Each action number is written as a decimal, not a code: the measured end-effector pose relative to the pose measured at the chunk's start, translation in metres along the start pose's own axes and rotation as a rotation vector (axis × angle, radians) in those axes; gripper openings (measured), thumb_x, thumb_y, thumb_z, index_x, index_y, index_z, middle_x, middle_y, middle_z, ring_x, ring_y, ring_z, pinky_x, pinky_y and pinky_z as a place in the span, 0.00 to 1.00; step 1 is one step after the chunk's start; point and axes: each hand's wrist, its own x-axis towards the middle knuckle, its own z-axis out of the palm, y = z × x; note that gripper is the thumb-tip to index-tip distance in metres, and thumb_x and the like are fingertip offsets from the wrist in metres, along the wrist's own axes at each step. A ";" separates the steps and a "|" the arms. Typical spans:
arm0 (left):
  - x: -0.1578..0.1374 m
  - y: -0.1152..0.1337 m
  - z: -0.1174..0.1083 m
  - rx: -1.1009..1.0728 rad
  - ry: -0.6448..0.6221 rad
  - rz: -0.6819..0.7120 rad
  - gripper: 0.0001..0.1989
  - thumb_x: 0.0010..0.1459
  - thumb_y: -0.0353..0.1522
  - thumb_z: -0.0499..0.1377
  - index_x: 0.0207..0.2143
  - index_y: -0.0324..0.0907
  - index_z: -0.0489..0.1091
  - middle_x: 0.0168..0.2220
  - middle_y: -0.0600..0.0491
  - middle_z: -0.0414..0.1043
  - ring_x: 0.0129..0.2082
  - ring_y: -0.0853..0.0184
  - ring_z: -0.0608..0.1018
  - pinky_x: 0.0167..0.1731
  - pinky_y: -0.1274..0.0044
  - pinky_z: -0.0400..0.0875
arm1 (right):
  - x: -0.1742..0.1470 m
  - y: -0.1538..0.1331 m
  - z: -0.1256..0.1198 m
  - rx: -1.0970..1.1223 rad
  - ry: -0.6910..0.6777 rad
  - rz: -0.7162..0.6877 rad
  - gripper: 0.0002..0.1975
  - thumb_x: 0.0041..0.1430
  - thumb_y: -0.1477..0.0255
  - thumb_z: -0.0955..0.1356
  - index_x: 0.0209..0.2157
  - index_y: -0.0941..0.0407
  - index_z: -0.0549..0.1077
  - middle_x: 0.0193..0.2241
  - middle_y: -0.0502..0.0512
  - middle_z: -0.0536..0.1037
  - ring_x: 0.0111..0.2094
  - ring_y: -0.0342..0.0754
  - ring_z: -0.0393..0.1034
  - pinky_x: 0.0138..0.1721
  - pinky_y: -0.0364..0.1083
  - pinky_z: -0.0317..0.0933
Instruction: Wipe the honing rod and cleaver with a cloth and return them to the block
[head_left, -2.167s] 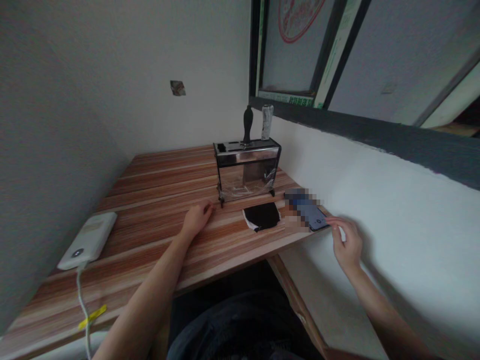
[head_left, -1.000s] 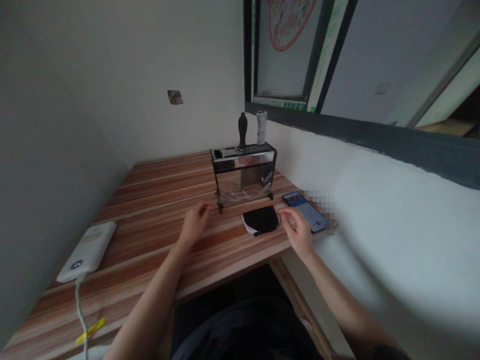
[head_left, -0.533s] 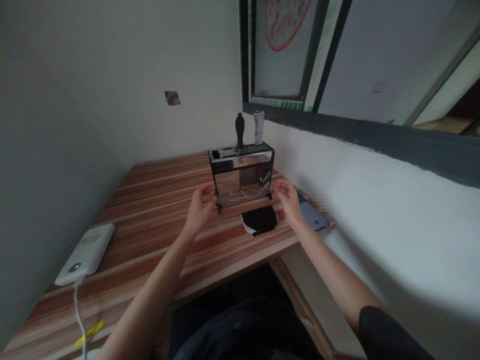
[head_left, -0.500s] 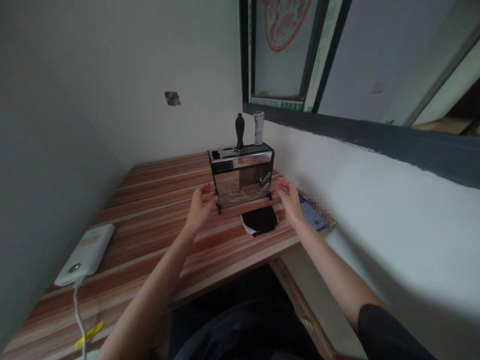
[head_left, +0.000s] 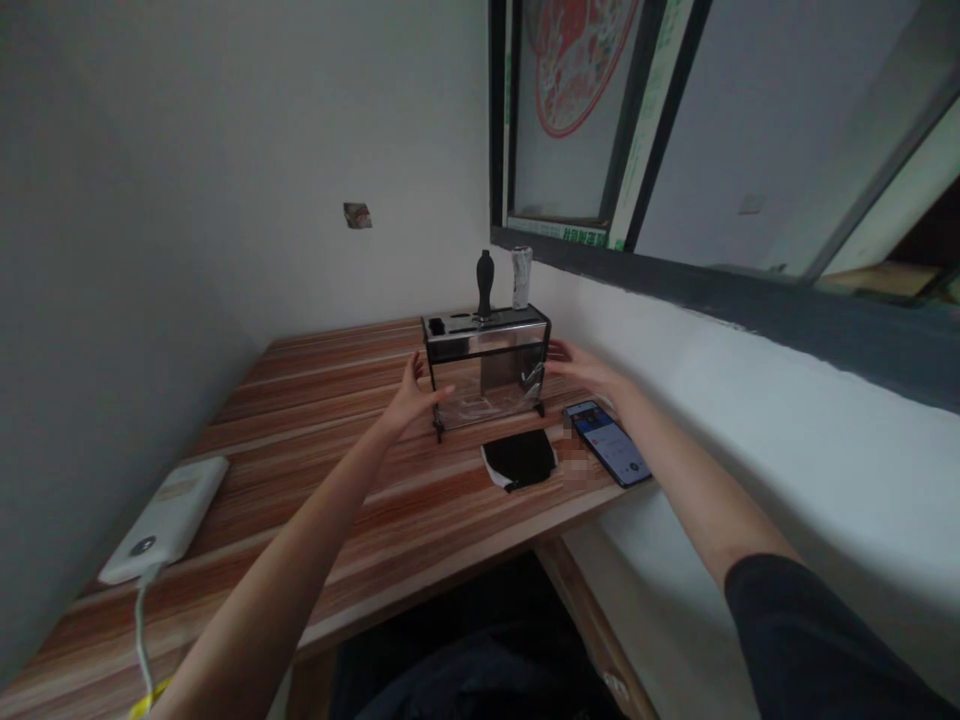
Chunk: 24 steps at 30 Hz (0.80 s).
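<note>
A knife holder [head_left: 489, 345] with black edges, a shiny top band and a see-through front stands upright on the wooden table. From its slotted top rise a black handle [head_left: 485, 285] and a handle in a pale, crinkled wrapping [head_left: 521, 278]. My left hand [head_left: 412, 396] is at the holder's left end, fingers spread and thumb reaching across the front corner. At the opposite end, my right hand [head_left: 581, 365] has its fingers stretched against or just beside the right edge; contact is unclear. A black folded piece with a white edge [head_left: 520, 459] lies in front.
A lit phone [head_left: 609, 442] lies by the right table edge, under my right forearm. On the left are a white power bank [head_left: 166, 520] with a cable [head_left: 142, 630] and a yellow strip [head_left: 150, 697]. Walls and a dark window frame [head_left: 645, 262] border the table [head_left: 322, 400].
Both hands have moved in around the holder's ends, the right one farther back. The phone shows more fully. My view has tilted slightly upward; the holder stays in place.
</note>
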 end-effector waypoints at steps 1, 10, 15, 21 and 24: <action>0.002 0.000 -0.001 -0.008 -0.017 -0.002 0.51 0.46 0.40 0.69 0.66 0.49 0.44 0.65 0.42 0.53 0.64 0.55 0.58 0.59 0.62 0.58 | 0.003 -0.003 0.000 0.034 -0.063 0.018 0.33 0.42 0.63 0.77 0.51 0.55 0.70 0.50 0.60 0.74 0.52 0.54 0.68 0.57 0.58 0.58; 0.012 0.012 -0.011 -0.091 -0.162 0.016 0.50 0.43 0.38 0.70 0.65 0.48 0.49 0.65 0.42 0.54 0.64 0.55 0.59 0.59 0.62 0.58 | 0.023 -0.018 -0.002 0.312 -0.346 0.173 0.28 0.40 0.75 0.77 0.46 0.55 0.71 0.43 0.57 0.79 0.42 0.54 0.76 0.47 0.56 0.70; 0.015 0.013 -0.019 -0.128 -0.213 0.001 0.48 0.43 0.38 0.70 0.64 0.45 0.52 0.63 0.41 0.58 0.62 0.54 0.62 0.59 0.60 0.59 | 0.024 -0.017 0.001 0.356 -0.351 0.200 0.30 0.38 0.77 0.77 0.46 0.53 0.71 0.45 0.57 0.79 0.42 0.54 0.76 0.45 0.57 0.72; 0.019 0.010 -0.018 -0.165 -0.206 -0.004 0.43 0.44 0.40 0.69 0.60 0.42 0.56 0.61 0.40 0.61 0.60 0.54 0.66 0.58 0.60 0.61 | 0.025 -0.017 0.003 0.355 -0.337 0.196 0.29 0.35 0.79 0.77 0.44 0.54 0.72 0.43 0.56 0.79 0.43 0.53 0.76 0.49 0.56 0.70; 0.021 0.009 -0.017 -0.158 -0.182 -0.009 0.41 0.44 0.40 0.69 0.59 0.41 0.57 0.60 0.39 0.61 0.58 0.55 0.67 0.57 0.60 0.62 | 0.026 -0.018 0.003 0.338 -0.335 0.215 0.27 0.37 0.79 0.77 0.42 0.54 0.72 0.43 0.55 0.79 0.42 0.54 0.76 0.49 0.57 0.70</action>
